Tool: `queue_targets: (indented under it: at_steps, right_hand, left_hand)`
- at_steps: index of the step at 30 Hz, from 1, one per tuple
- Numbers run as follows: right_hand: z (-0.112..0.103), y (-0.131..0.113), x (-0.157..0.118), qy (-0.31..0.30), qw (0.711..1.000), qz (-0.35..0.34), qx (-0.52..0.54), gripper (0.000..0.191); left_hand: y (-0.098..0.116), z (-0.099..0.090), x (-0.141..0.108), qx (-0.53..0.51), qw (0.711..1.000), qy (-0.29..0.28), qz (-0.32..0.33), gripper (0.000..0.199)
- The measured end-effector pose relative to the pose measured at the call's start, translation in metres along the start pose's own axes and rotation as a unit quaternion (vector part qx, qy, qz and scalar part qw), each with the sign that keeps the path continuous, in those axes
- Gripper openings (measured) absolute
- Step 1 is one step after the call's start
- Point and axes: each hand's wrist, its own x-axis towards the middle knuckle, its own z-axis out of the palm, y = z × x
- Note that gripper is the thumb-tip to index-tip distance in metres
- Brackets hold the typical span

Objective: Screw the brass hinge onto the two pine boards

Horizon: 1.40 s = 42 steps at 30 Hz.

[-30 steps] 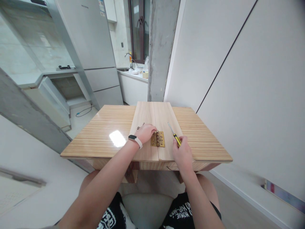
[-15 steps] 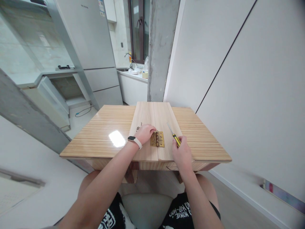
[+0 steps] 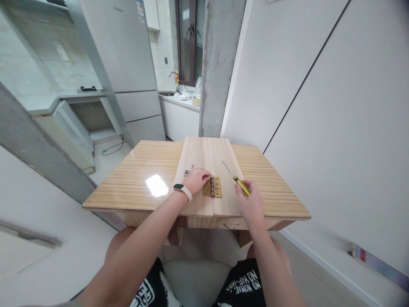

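Two pale wooden boards [image 3: 220,153] lie side by side on the table, their seam running away from me. A brass hinge [image 3: 217,187] lies open across that seam, one leaf on each board. My left hand [image 3: 195,181], with a band on its wrist, is at the hinge's upper left. Its thumb and fingertips are pinched together there; whatever is between them is too small to make out. In my right hand [image 3: 251,200] is a yellow-and-black screwdriver [image 3: 242,186], its shaft slanting up and left over the right board, apart from the hinge.
Small dark things or marks [image 3: 188,171] show on the left board beyond my left hand. The striped wooden table [image 3: 153,162] extends to both sides, with a drawer handle [image 3: 231,226] at its front. A fridge [image 3: 137,102] and sink counter are behind, a white wall at right.
My right hand has shifted slightly right, and the screwdriver now leans more to the left. My left hand stays at the hinge. The whole view has moved a little.
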Motion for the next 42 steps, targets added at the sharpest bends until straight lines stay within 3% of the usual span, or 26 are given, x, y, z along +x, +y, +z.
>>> queue_targets:
  at_steps: [7,14,23,29,42]
  right_hand:
    - [-0.019,-0.028,0.04,0.003,0.984,0.005,0.179,0.039]
    - [-0.021,-0.059,0.066,0.015,0.961,-0.077,0.265,0.036]
    - [-0.011,-0.073,0.075,-0.126,0.959,-0.095,0.237,0.033]
    - [0.002,-0.069,0.076,-0.178,0.956,-0.1,0.213,0.032]
    - [0.025,-0.057,0.085,-0.191,0.966,-0.121,0.127,0.033]
  left_hand:
    - [-0.009,0.009,-0.002,-0.064,0.996,0.031,-0.047,0.013]
    - [-0.008,0.011,-0.007,-0.06,0.996,0.042,-0.051,0.016]
    - [0.001,0.006,-0.013,0.023,0.998,0.044,-0.025,0.016]
    - [-0.003,0.009,-0.012,0.001,0.998,0.048,-0.039,0.017]
    - [-0.005,0.008,-0.01,-0.035,0.997,0.047,-0.049,0.02]
